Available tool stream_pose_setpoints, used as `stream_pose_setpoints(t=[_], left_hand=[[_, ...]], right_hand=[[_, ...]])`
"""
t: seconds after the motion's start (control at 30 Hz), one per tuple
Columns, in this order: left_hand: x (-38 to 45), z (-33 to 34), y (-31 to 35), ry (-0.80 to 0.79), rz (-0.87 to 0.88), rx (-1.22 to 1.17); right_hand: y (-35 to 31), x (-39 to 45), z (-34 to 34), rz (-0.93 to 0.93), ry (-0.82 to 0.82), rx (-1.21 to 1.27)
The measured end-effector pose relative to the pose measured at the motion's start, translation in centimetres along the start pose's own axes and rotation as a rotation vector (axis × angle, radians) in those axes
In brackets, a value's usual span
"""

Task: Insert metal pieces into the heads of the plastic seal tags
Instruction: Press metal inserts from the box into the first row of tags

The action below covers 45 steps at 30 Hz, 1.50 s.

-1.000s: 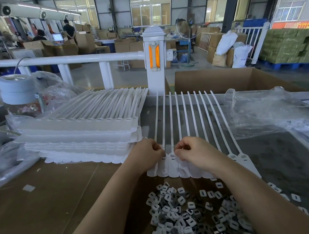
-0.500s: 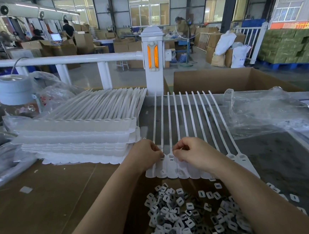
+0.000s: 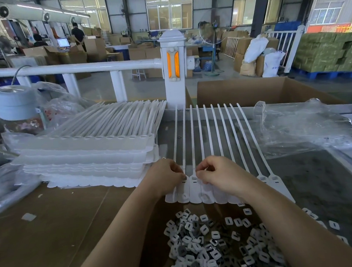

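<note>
Your left hand (image 3: pixel 166 177) and right hand (image 3: pixel 218 175) are both curled, fingertips down on the heads of the strip of seal tags (image 3: pixel 198 189), near its left end. Each hand seems to pinch at a head, the two hands almost touching over one gap, but whether a metal piece sits under your fingers you cannot tell from here; the fingertips hide it.

The strip lies flat on the table (image 3: pixel 52 227) right in front of you. Its joined flat heads form a row running left to right, nearest your body, and the long thin tails point away from you toward the white railing post (image 3: pixel 173 70), fanning slightly to the right. So each tag's long axis runs from you outward. Two heads at the right end of the row lie clear of your right wrist, their slots showing.

Just below your forearms, a heap of small pieces (image 3: pixel 213 248), white and dark, each with a slot, spreads loose on the table, not in any box. To your left a stack of tag strips (image 3: pixel 88 157) rests in layers, tails pointing away and rightward. Beyond the table an open cardboard box (image 3: pixel 251 89) stands; its contents are hidden. Crumpled clear plastic (image 3: pixel 301 127) lies to the right of the tails.
</note>
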<state>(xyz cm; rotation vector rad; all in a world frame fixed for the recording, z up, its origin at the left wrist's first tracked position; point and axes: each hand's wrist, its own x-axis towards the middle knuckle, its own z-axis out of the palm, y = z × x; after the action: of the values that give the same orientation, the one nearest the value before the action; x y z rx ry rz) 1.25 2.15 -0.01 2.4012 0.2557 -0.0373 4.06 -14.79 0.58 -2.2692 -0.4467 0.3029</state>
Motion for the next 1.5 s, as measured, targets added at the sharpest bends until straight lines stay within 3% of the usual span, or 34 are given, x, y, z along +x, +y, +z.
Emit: stream_pose_setpoints(t=[0.2, 0.33, 0.5, 0.8, 0.93, 1.07, 1.23, 1.5], left_hand=[[-0.4, -0.2, -0.4, 0.038, 0.101, 0.041], [-1.1, -0.1, -1.0, 0.175, 0.244, 0.144], [-1.4, -0.4, -1.6, 0.212, 0.410, 0.299], [-1.6, -0.5, -1.7, 0.206, 0.405, 0.229], [-1.4, -0.5, -1.7, 0.210, 0.390, 0.194], [-1.4, -0.4, -1.8, 0.247, 0.376, 0.187], [-1.5, -0.1, -1.5, 0.261, 0.364, 0.154], [-1.5, 0.2, -0.9, 0.242, 0.307, -0.013]], right_hand=[[0.1, 0.0, 0.0, -0.001, 0.000, 0.002], [0.1, 0.1, -0.1, -0.003, -0.002, 0.009], [0.2, 0.0, 0.0, -0.005, -0.005, 0.009], [-0.2, -0.3, -0.2, -0.023, -0.007, 0.002], [-0.8, -0.9, -0.7, -0.151, -0.097, -0.012], [-1.6, -1.3, -0.3, -0.282, -0.210, -0.132], [-1.5, -1.4, 0.4, -0.348, -0.192, -0.328], [-1.4, -1.4, 0.7, -0.365, -0.204, -0.385]])
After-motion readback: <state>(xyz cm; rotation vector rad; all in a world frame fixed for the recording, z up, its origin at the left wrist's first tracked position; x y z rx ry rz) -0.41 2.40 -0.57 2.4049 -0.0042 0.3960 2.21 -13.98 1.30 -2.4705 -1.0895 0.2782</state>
